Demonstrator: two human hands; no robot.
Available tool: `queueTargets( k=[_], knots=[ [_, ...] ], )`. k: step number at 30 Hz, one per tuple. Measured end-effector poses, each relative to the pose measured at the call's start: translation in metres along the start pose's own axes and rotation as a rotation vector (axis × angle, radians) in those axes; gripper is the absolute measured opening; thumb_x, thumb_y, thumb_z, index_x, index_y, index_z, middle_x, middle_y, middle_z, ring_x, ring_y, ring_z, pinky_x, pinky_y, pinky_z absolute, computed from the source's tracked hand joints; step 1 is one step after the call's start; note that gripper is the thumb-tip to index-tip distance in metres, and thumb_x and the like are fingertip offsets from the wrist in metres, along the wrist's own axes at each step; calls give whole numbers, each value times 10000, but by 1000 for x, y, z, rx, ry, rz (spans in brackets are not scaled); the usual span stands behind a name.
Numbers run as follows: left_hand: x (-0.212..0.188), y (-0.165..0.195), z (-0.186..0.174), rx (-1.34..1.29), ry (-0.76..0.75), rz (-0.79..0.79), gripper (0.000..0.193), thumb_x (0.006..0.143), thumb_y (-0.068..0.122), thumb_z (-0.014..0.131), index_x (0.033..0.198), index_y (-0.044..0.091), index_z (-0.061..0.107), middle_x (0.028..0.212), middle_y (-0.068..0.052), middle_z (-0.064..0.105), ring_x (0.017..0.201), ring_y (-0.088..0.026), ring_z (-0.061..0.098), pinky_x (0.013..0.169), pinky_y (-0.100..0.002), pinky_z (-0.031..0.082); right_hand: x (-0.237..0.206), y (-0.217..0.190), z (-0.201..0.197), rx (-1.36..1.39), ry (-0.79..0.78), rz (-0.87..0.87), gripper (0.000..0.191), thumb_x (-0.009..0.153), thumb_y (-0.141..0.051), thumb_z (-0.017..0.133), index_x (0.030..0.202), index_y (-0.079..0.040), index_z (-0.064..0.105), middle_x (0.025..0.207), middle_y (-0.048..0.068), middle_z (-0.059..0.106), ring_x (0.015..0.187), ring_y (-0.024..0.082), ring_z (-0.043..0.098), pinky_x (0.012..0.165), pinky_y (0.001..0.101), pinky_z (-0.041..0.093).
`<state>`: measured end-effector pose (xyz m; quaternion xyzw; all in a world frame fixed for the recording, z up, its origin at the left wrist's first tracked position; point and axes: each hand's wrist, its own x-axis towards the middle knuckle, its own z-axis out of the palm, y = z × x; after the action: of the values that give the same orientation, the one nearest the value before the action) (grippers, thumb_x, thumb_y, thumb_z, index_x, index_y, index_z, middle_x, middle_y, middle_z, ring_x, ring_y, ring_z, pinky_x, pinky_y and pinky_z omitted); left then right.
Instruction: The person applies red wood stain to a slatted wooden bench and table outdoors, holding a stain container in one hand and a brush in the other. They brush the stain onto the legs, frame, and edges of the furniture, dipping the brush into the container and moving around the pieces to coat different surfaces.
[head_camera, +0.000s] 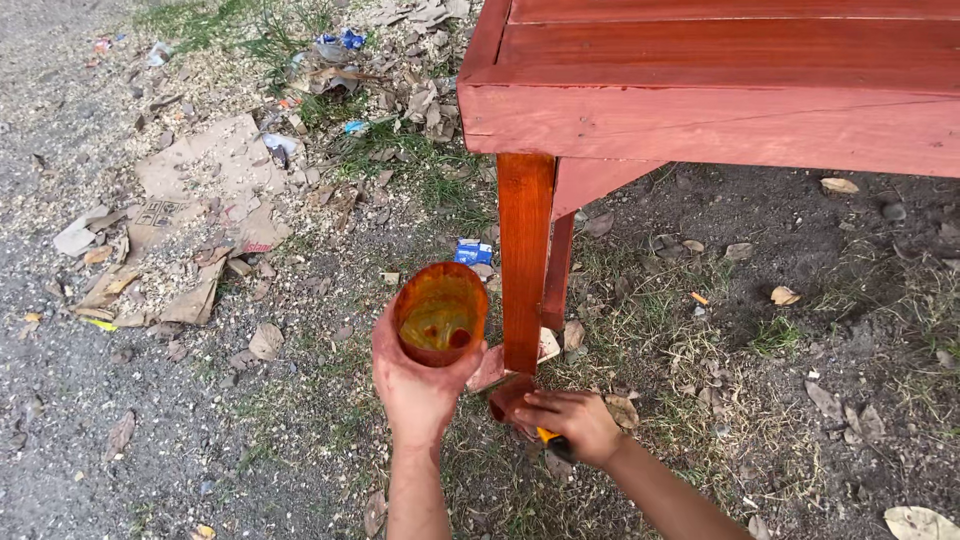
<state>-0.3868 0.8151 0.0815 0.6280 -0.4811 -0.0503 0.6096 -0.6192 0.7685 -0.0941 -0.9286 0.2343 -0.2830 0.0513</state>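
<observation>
Left hand (415, 385): I see it wrapped round the cup (441, 313), fingers pressed to its wall, held up near the leg (524, 260) so the stain sits close to the brush (510, 395).
Right hand (575, 422): pinched shut on the brush's yellow handle, low by the ground, bristles against the leg's foot, I'd say to reach the bottom bit.
Cup: orange-brown, see-through, stain-smeared, a little liquid at the bottom; mouth tilted toward me.
Leg: glossy red-orange, wet-looking, darker than the bench (720, 120) rail above.
Brush: bristles red w/ stain, touching the leg base, just right of the cup hand.
Ground (200, 400): dirt, dry leaves, cardboard scraps, sparse grass.
</observation>
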Motion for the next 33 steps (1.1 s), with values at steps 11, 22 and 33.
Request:
queueTargets(
  k=[11, 22, 33],
  knots=[
    [-14, -1, 18, 161, -105, 69, 961, 478, 180, 949, 1349, 65, 558, 1262, -141, 656, 1197, -361, 601, 1073, -481, 458, 34, 37, -94, 1138, 961, 284, 446, 976, 126, 829, 803, -135, 511, 857, -18, 575, 809, 95, 583, 928, 321, 607],
    [-19, 16, 34, 173, -132, 103, 1070, 365, 169, 985, 1336, 63, 548, 1319, -174, 602, 1252, -398, 547, 1070, -507, 434, 79, 14, -152, 1628, 640, 828, 413, 908, -200, 698, 1270, -79, 540, 1057, 47, 655, 808, 131, 653, 572, 251, 533],
    [-21, 21, 36, 188, -93, 183, 1021, 472, 246, 1030, 1354, 57, 553, 1320, -180, 606, 1252, -383, 555, 1077, -503, 434, 76, 7, -136, 1931, 543, 816, 358, 956, -249, 734, 1235, -134, 540, 1130, 89, 642, 861, 183, 713, 668, 290, 629]
  ],
)
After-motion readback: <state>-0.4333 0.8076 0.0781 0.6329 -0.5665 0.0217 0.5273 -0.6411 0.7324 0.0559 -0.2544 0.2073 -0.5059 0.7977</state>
